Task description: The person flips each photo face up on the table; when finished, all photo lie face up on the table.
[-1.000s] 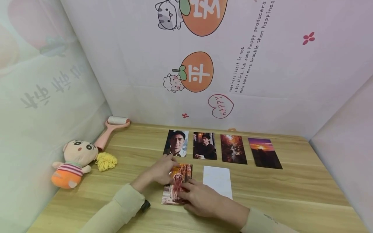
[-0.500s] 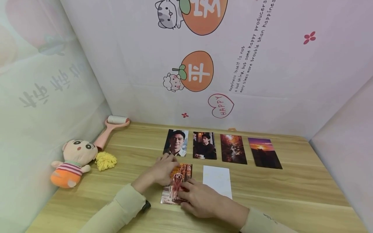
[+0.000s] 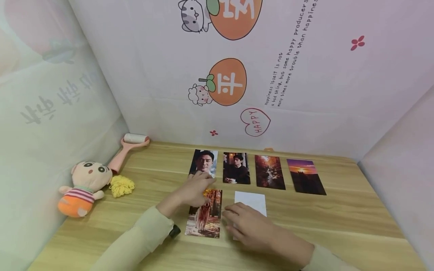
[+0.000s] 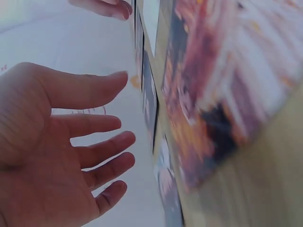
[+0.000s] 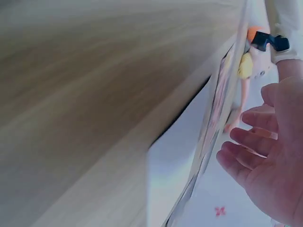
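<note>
A photo of a golden dog among autumn trees (image 3: 203, 222) lies flat on the table in the front row. My left hand (image 3: 194, 190) hovers over its top edge and the foot of a portrait photo (image 3: 205, 160); in the left wrist view its fingers are spread and relaxed, holding nothing. To the right lies a white blank card (image 3: 251, 199), partly covered in the head view by my right hand (image 3: 252, 227). In the right wrist view that hand's loosely bent fingers stand off the card and grip nothing.
Behind, a row continues with a man with a cup photo (image 3: 236, 169), an autumn stream photo (image 3: 270, 172) and a sunset photo (image 3: 306, 177). At the left are a plush doll (image 3: 83, 188), yellow yarn (image 3: 122, 186) and a pink lint roller (image 3: 123, 150). Fabric walls (image 3: 169, 75) enclose the table.
My right hand has left the dog photo and moved right, over the white card. My left hand has shifted forward and slightly right, off most of the dog photo.
</note>
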